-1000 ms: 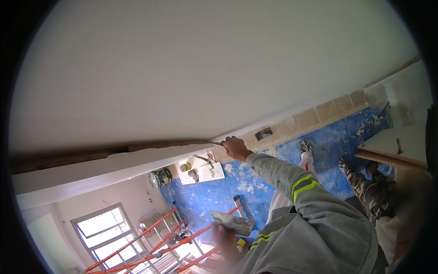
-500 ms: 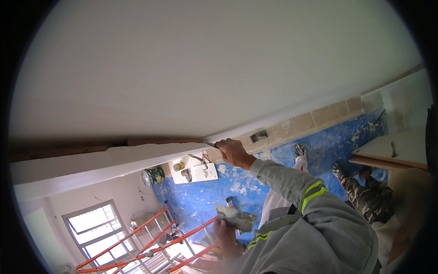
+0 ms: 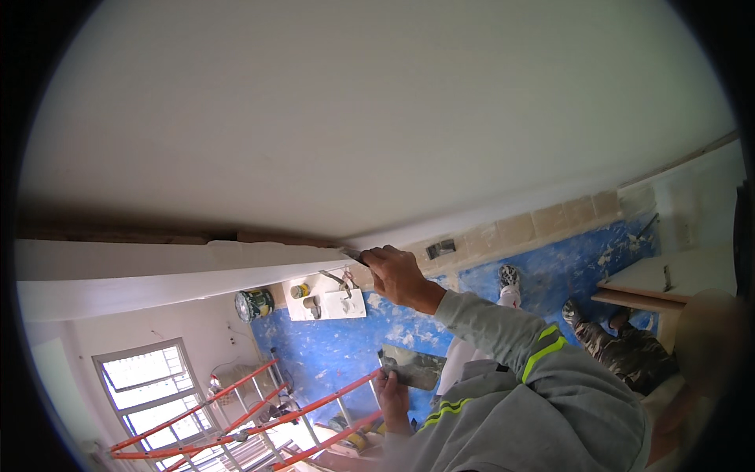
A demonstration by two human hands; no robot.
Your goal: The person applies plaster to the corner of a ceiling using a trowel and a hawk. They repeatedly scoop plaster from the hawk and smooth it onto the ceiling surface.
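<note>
Evidently, the fingers of the right hand [image 3: 397,277] are wrapped round the handle of a narrow knife [image 3: 351,254], its tip set at the near end of a dark strip [image 3: 157,235]; from where I stand, actual contact cannot be confirmed. The left hand [image 3: 394,397], held lower, grips a broad flat blade [image 3: 417,370] at its near edge, the fingers closed and partly hidden. By my judgement, the broad pale surface [image 3: 377,118] is smooth and largely complete, as is the white ledge [image 3: 141,266]; the dark strip between them, rough-edged and uncovered along its visible length, appears outstanding. Its depth cannot be assessed. Count as observed: two hands, two bladed tools, one strip, one ledge. Further out: one white board [image 3: 351,307] on the blue floor [image 3: 287,354], bearing one small can [image 3: 300,291] and several tools too cluttered to number; one bucket [image 3: 254,305] just beside it; one window [image 3: 149,377]; one wall box [image 3: 440,248]; one co-worker in camouflage trousers [image 3: 621,350]. Orange ladder rails [image 3: 336,400] overlap, so the number of ladders is undetermined.
</note>
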